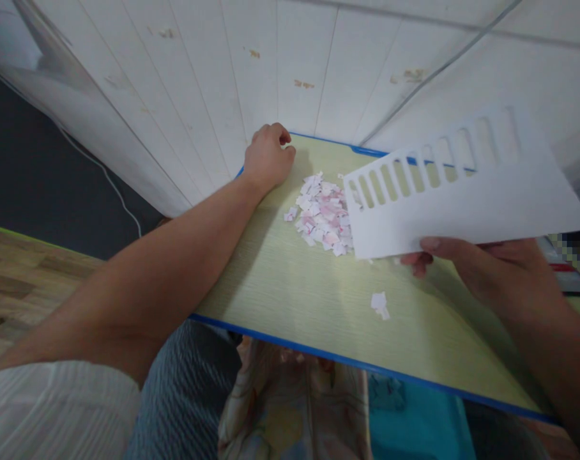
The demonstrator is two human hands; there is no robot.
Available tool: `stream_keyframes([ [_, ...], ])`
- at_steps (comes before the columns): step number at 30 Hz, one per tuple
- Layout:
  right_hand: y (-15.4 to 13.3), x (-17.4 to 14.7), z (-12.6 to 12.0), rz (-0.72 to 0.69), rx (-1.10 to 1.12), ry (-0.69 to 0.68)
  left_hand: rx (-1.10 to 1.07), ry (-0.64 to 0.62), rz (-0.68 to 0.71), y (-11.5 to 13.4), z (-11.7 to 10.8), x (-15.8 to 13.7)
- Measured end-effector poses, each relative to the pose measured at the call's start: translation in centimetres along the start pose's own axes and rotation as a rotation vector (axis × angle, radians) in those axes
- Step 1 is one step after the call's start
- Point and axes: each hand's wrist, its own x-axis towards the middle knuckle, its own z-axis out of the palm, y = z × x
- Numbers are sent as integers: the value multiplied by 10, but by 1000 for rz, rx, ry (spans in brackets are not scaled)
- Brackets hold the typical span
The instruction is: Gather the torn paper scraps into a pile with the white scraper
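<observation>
My right hand (481, 268) grips a white paper sheet (443, 223) by its near edge, thumb on top and fingers underneath. A row of rounded slots is cut through the sheet's upper part, and its left end overlaps a pile of small torn paper scraps (322, 214), white with some pink. Resting by the table's far left corner, my left hand (269, 155) is loosely curled with nothing visible in it. It lies just beyond the pile, apart from it. One loose white scrap (380, 305) lies nearer to me.
The pale yellow-green table (290, 287) has a blue edge and stands against a white plank wall (280, 64). A grey cable (434, 73) runs down the wall. At right, a dark-edged flat item (572, 278) is partly hidden. A turquoise object (419, 421) shows below the table.
</observation>
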Motion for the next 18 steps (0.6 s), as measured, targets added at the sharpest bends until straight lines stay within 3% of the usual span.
stream_keyframes([
  [2,-2,1,7,-7,-67,38,-18,-4,-7,1,-1,0],
  [5,-4,2,14,5,-107,-20,-56,-29,-22,2,-2,0],
  [8,-8,2,14,24,-7,-55,-48,-43,-38,5,-3,-1],
  [12,-16,2,15,55,109,49,10,-32,-55,10,-3,-4],
  [18,-13,0,9,8,46,-75,3,-23,-52,11,-4,-5],
])
